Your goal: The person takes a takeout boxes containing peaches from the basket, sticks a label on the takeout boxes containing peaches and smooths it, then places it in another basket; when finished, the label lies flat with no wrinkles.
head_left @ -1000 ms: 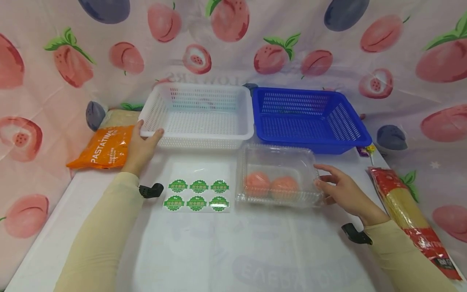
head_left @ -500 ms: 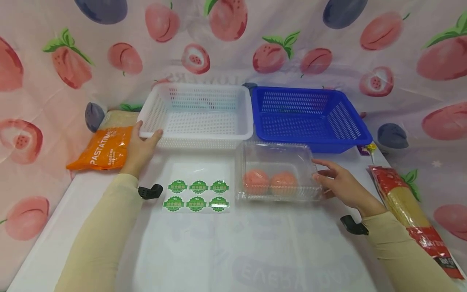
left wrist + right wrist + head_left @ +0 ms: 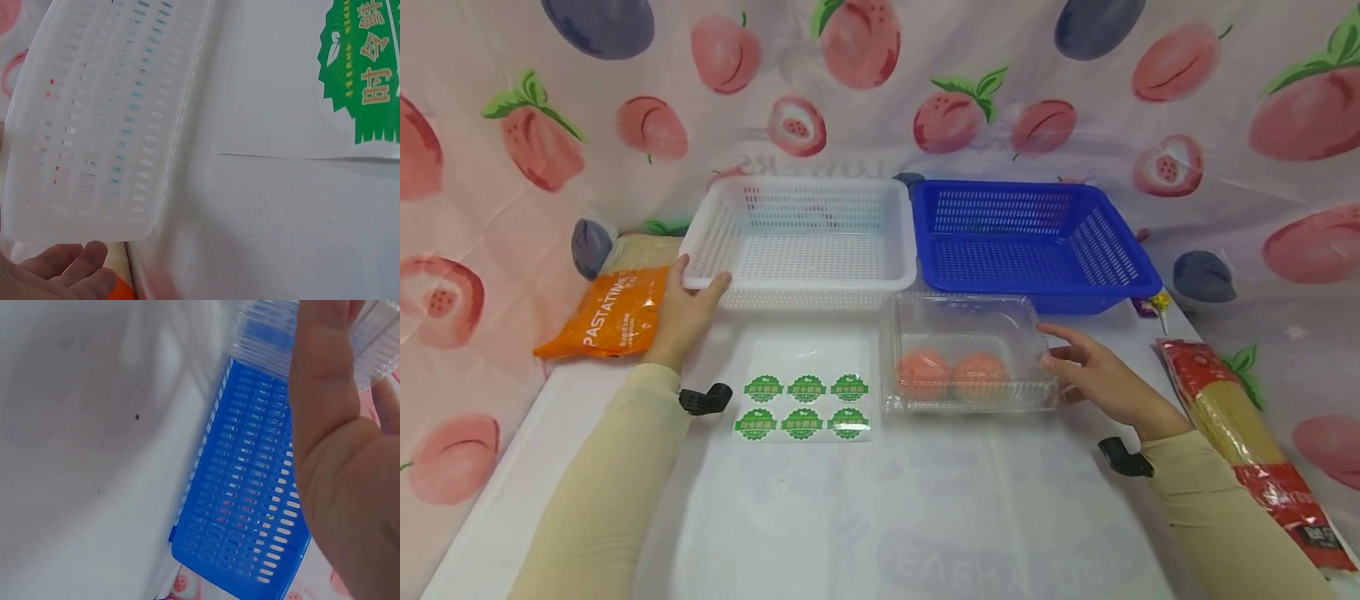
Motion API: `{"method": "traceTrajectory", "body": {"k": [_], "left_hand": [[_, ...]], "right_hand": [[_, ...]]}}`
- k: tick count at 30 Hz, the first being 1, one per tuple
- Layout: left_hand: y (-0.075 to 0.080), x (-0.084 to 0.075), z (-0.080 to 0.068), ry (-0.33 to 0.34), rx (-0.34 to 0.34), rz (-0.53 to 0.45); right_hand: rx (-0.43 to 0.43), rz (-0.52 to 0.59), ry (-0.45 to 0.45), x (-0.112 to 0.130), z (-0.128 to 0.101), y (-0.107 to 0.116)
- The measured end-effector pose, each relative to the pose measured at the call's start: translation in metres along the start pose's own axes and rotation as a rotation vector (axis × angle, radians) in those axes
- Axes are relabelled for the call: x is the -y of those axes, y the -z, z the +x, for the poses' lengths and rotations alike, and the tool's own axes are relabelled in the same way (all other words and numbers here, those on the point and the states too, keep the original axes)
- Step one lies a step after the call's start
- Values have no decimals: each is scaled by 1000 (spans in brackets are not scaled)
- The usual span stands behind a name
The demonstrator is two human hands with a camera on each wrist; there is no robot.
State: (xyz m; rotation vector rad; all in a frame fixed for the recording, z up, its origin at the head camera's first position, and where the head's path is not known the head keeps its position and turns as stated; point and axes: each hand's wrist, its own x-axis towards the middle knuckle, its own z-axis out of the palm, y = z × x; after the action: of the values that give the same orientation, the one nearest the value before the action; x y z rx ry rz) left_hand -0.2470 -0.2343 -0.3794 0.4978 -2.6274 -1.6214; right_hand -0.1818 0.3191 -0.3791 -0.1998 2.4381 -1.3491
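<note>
A clear plastic clamshell container [image 3: 970, 321] with two round orange-pink things [image 3: 980, 375] inside lies in front of the blue basket [image 3: 1037, 304]. My right hand [image 3: 1097, 375] grips its right edge between thumb and fingers; part of its ribbed plastic shows in the right wrist view. My left hand [image 3: 688, 312] is at the front left corner of the white basket [image 3: 797, 283], thumb by the front rim and a finger along the side. In the left wrist view the loosely bent fingers [image 3: 90, 259] lie just below the basket's wall.
A sheet of green round stickers [image 3: 805, 408] lies left of the container. An orange pasta bag [image 3: 617, 317] sits beside my left hand, and a red and yellow noodle packet [image 3: 1247, 442] along the right edge. A small yellow-topped item [image 3: 1161, 302] is by the blue basket.
My right hand and the container have shifted slightly away from me, toward the blue basket. My left hand has stayed at the white basket's corner. The head view has tilted a little.
</note>
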Motion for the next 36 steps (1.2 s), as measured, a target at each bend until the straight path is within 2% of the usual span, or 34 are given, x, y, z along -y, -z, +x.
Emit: {"method": "traceTrajectory", "body": {"k": [9,12,16,20,22,25,31,36], "left_hand": [[7,2,-2,24,42,15],[10,3,-5,21,51,14],[16,5,-15,4,79,5],[23,9,-31,-56,105,18],[25,10,-39,-88,121,32],[27,9,-50,-115,145,59],[26,7,-71,-166,193,83],[22,6,-90,-145,252,88]], "right_hand": [[46,-20,0,-3,-2,2],[40,-56,32,0,-5,4],[-18,-138,108,10,-14,8],[-108,-213,139,26,-25,10],[-141,-206,159,35,-31,9],[-159,-149,239,47,-38,4],[-75,-61,418,69,-39,-24],[26,-11,516,83,-35,-56]]}}
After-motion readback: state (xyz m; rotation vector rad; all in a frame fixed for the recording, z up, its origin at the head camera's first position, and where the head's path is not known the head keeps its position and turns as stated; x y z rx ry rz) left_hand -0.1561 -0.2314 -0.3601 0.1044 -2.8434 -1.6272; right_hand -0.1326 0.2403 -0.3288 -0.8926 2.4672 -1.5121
